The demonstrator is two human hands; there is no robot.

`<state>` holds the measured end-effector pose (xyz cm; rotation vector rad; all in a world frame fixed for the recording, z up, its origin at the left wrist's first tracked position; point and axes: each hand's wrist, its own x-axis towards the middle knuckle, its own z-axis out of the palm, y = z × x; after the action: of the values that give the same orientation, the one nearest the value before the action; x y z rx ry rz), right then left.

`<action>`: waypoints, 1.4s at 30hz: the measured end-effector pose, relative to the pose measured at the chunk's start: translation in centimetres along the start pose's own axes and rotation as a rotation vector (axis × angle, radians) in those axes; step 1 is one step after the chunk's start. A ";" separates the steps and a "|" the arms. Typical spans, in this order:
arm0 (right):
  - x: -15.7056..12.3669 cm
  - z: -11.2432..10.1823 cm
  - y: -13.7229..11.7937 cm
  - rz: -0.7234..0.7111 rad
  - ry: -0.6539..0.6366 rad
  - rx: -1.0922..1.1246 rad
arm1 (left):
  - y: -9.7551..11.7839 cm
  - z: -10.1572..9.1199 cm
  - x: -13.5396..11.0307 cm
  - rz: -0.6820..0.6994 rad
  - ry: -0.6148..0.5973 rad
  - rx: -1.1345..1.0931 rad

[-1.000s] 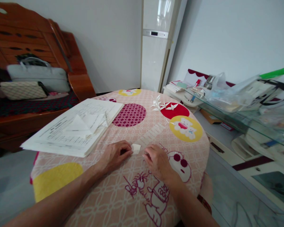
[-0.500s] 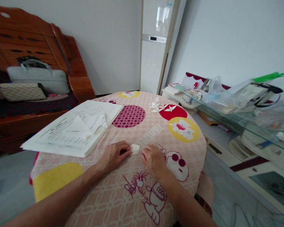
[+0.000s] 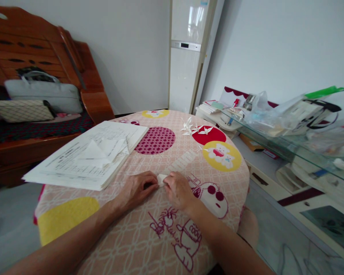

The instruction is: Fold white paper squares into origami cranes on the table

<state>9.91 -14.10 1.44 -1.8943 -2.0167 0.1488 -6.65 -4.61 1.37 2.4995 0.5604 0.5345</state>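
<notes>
A small folded piece of white paper [image 3: 161,179] lies on the patterned tablecloth [image 3: 126,236] between my hands. My left hand [image 3: 140,187] pinches its left side, thumb and fingers together. From the right, my right hand [image 3: 178,189] has its fingertips closed on the paper's other edge and covers part of it. Several white folded paper cranes [image 3: 189,126] sit at the far side of the table, by the red circle. On the left, a stack of printed sheets [image 3: 65,168] bears a few loose folded white papers [image 3: 96,152].
A glass-topped cabinet [image 3: 275,133] with plastic bags [image 3: 260,110] and other items stands close on the right. A wooden bench [image 3: 94,99] holding a grey bag [image 3: 46,93] is at the left. Behind the table rises a tall white appliance [image 3: 185,76].
My right hand has moved left and its fingertips now meet the small paper, hiding its right part. The left hand keeps its hold. The view has shifted slightly.
</notes>
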 end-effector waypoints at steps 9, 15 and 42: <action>0.2 0.7 0.8 -0.061 -0.003 -0.012 | -0.2 0.1 -0.3 0.086 0.000 0.017; 0.7 -0.3 1.1 0.036 -0.079 0.213 | -0.4 0.3 -0.5 0.122 0.021 0.055; 1.1 -0.7 1.7 0.250 -0.165 0.503 | 0.5 0.6 1.0 -0.246 -0.009 -0.031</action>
<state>11.74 -13.00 1.79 -1.8285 -1.6211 0.8196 -5.37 -4.75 1.45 2.3578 0.8356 0.4329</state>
